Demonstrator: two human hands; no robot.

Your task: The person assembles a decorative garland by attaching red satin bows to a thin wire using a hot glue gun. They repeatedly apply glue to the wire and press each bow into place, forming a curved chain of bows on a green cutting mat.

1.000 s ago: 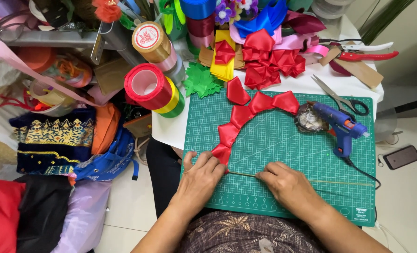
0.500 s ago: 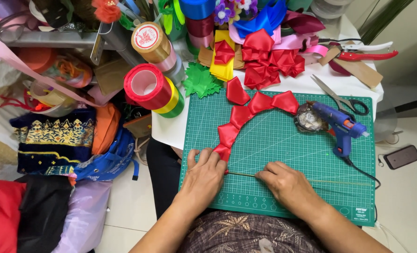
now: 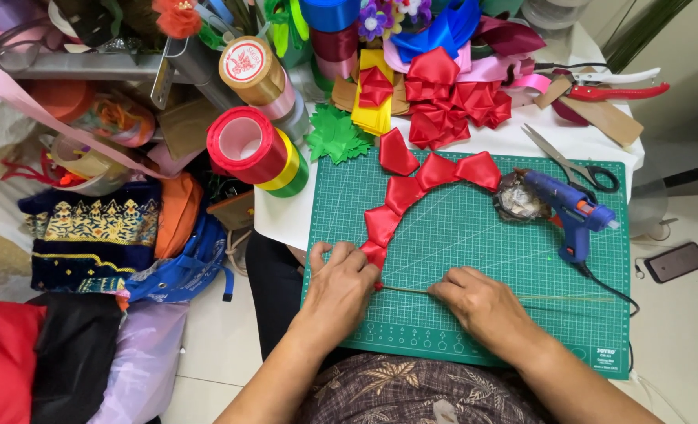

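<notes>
Green cutting mat (image 3: 475,259) on a cluttered white table (image 3: 286,224), both hands pinching a thin stick (image 3: 412,290) beside red ribbon petals (image 3: 412,192).

Green cutting mat (image 3: 475,259) on white table (image 3: 286,220).

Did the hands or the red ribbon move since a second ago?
Hardly. The left hand still presses the end of the red ribbon chain, and the right hand still pins the thin stick on the green mat. The glue gun and scissors stayed put.
</notes>
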